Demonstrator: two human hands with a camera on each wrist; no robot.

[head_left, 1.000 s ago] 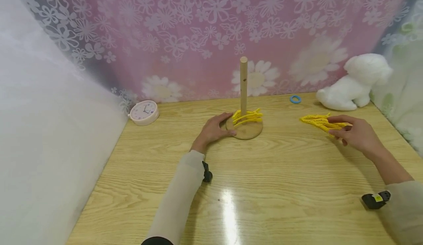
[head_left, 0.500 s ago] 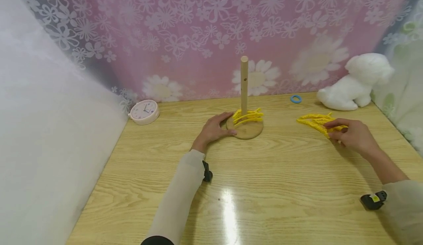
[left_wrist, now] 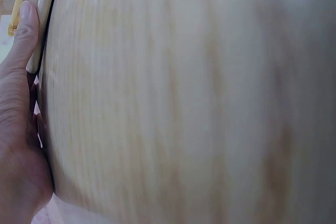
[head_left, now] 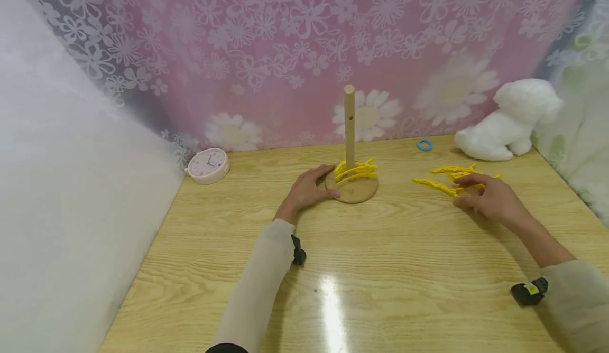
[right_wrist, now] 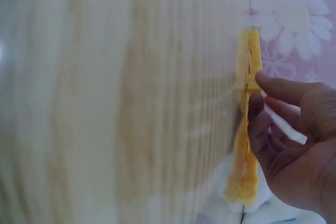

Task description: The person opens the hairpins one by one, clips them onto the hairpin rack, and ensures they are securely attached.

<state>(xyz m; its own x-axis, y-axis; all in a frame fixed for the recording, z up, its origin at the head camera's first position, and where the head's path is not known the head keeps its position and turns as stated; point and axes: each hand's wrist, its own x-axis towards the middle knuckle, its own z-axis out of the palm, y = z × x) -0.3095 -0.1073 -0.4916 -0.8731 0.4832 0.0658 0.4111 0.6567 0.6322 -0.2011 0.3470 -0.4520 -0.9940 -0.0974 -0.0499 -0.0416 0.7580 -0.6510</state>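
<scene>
My left hand (head_left: 308, 189) holds the left rim of a round wooden stand (head_left: 357, 192), its thumb over the near edge. An upright peg (head_left: 349, 126) rises from this base. Several slim yellow plastic pieces (head_left: 358, 174), curved and forked at one end, lie across the base around the peg's foot. On the right, my right hand (head_left: 492, 197) pinches one yellow plastic piece (head_left: 435, 186) between thumb and fingers, low at the table. More yellow pieces (head_left: 454, 169) lie just behind it, partly hidden by the fingers. The right wrist view shows the fingertips (right_wrist: 258, 80) at a long yellow piece (right_wrist: 254, 59).
A pale pink round clock (head_left: 208, 166) stands at the table's back left. Towards the back right lie a blue ring (head_left: 424, 145) and a white plush dog (head_left: 511, 118). A flowered pink curtain (head_left: 266, 52) hangs behind the wooden table (head_left: 380, 268).
My right hand has moved a little left, drawing one yellow piece leftward and apart from the others, which have spread out. The left hand stays at the stand's base.
</scene>
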